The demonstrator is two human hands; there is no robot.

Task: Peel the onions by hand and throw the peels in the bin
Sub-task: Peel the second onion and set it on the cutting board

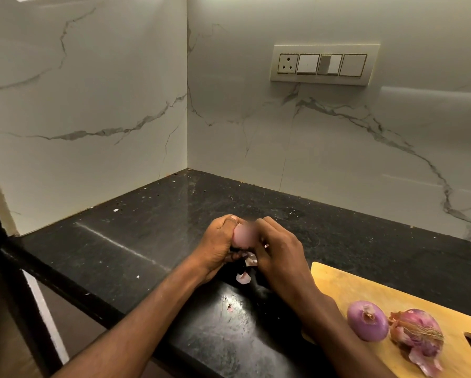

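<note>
Two onions lie on the wooden cutting board [346,285] at near right: a peeled onion [367,321] and an unpeeled onion [417,334]. Beyond, over the black stone desk [136,241], left hand [220,246] and right hand [279,249] both grip a pale onion [243,236]; peel scraps [243,278] lie beneath. White marble walls [92,105] meet in the far corner, with a switch panel [324,65].

A black stone counter [147,241] fills the corner, dusty and speckled. At the near right a wooden board [346,285] lies on it. Near the middle a pale peel [243,278] rests on the stone, with a smaller scrap [230,308] nearer; a few white specks, perhaps crumbs, lie to the left.
</note>
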